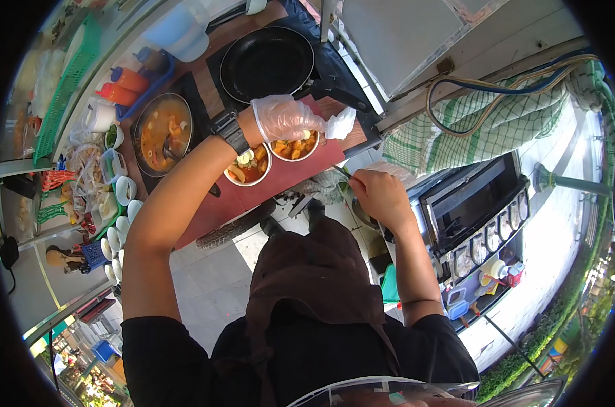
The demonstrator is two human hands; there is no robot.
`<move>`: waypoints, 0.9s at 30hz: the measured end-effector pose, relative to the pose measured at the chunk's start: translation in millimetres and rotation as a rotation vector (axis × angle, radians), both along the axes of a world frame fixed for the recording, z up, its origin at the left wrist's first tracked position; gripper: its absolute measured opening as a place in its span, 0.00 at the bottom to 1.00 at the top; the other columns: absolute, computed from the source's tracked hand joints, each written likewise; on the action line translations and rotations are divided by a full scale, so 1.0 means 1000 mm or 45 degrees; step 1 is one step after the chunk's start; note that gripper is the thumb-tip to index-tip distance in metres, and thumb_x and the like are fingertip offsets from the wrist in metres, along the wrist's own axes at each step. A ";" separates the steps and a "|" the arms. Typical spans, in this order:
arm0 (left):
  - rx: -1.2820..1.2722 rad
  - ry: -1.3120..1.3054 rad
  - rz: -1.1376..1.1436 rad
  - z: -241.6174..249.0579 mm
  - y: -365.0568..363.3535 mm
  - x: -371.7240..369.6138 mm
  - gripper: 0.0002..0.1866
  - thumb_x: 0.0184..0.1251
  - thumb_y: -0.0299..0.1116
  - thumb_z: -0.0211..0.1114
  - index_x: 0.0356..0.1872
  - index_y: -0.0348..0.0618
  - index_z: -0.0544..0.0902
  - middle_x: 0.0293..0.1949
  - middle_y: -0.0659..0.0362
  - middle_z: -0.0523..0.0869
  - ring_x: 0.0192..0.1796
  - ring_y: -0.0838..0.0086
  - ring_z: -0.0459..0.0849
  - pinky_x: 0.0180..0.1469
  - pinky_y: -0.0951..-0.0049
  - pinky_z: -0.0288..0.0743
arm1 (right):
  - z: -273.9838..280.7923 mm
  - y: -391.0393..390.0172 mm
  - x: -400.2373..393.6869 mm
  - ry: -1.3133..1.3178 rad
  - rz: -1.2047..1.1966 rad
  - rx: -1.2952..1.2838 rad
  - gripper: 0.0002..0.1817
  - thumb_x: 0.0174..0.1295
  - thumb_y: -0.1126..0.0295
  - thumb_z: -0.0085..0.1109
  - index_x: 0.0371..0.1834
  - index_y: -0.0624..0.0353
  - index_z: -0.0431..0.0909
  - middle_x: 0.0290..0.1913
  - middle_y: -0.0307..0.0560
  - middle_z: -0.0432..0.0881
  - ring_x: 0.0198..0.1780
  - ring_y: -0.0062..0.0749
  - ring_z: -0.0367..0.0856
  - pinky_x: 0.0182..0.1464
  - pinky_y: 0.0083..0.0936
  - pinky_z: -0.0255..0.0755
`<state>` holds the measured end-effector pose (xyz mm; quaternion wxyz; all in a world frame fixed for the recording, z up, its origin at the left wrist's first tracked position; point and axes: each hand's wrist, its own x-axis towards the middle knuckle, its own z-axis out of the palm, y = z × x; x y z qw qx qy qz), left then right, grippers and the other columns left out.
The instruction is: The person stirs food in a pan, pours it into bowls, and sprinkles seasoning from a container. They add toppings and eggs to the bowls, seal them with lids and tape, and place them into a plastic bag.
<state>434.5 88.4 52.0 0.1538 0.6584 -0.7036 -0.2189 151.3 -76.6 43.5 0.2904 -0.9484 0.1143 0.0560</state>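
Observation:
My left hand (283, 117), in a clear plastic glove and with a dark watch at the wrist, reaches over two white bowls. Its fingers are closed on a crumpled white tissue (341, 124). Under that hand, the farther bowl (295, 160) holds orange-brown chunks in sauce. Partly covered by my wrist, the nearer bowl (249, 184) contains reddish soup with pale slices. My right hand (378, 197), bare, is closed at the counter's right edge. A thin dark handle (342, 171) sticks out from its fingers; the other end cannot be made out.
A black frying pan (266, 64) sits at the back, its handle pointing right. Left of my arm, a pan of orange soup (163, 136) holds a ladle. Sauce bottles (127, 79) and stacked white bowls (117, 237) line the left. A green checked cloth (477, 136) hangs right, above an oven (473, 207).

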 end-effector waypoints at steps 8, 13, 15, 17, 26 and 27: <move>-0.215 0.071 0.055 0.001 0.009 0.005 0.19 0.63 0.27 0.73 0.56 0.54 0.92 0.42 0.54 0.94 0.41 0.53 0.90 0.48 0.57 0.84 | 0.002 0.000 -0.003 0.040 -0.012 0.014 0.13 0.73 0.61 0.59 0.38 0.58 0.84 0.34 0.57 0.89 0.38 0.59 0.88 0.43 0.53 0.81; -0.402 -0.108 -0.024 -0.009 0.017 0.003 0.21 0.67 0.24 0.68 0.56 0.63 0.92 0.36 0.55 0.92 0.38 0.54 0.90 0.42 0.58 0.86 | 0.001 -0.001 -0.004 0.100 -0.018 0.019 0.12 0.73 0.61 0.59 0.39 0.58 0.85 0.35 0.58 0.89 0.40 0.60 0.88 0.45 0.54 0.80; -0.408 -0.121 -0.035 -0.019 0.022 0.006 0.21 0.67 0.23 0.68 0.56 0.63 0.92 0.35 0.55 0.91 0.37 0.54 0.90 0.41 0.57 0.85 | 0.000 -0.001 -0.004 0.118 -0.026 0.036 0.12 0.73 0.61 0.59 0.40 0.57 0.85 0.35 0.58 0.89 0.40 0.59 0.89 0.45 0.54 0.80; -0.517 -0.012 -0.012 -0.031 0.026 0.011 0.22 0.66 0.21 0.68 0.56 0.64 0.92 0.34 0.52 0.90 0.36 0.52 0.89 0.39 0.56 0.84 | -0.001 -0.001 -0.005 0.099 -0.030 0.039 0.12 0.73 0.61 0.60 0.40 0.57 0.85 0.35 0.58 0.89 0.40 0.59 0.89 0.45 0.54 0.80; -0.430 -0.117 0.141 -0.008 0.030 0.004 0.14 0.67 0.26 0.73 0.52 0.50 0.92 0.36 0.50 0.92 0.32 0.53 0.89 0.34 0.60 0.82 | 0.008 0.004 -0.011 0.021 0.041 0.064 0.11 0.73 0.63 0.60 0.39 0.58 0.84 0.37 0.57 0.88 0.41 0.59 0.88 0.43 0.50 0.80; -0.433 -0.120 0.143 -0.005 0.029 0.004 0.14 0.67 0.26 0.73 0.52 0.50 0.92 0.36 0.50 0.92 0.32 0.53 0.89 0.34 0.60 0.82 | 0.012 0.005 -0.014 -0.058 0.077 0.096 0.10 0.73 0.64 0.59 0.39 0.58 0.83 0.37 0.57 0.88 0.40 0.59 0.87 0.43 0.47 0.80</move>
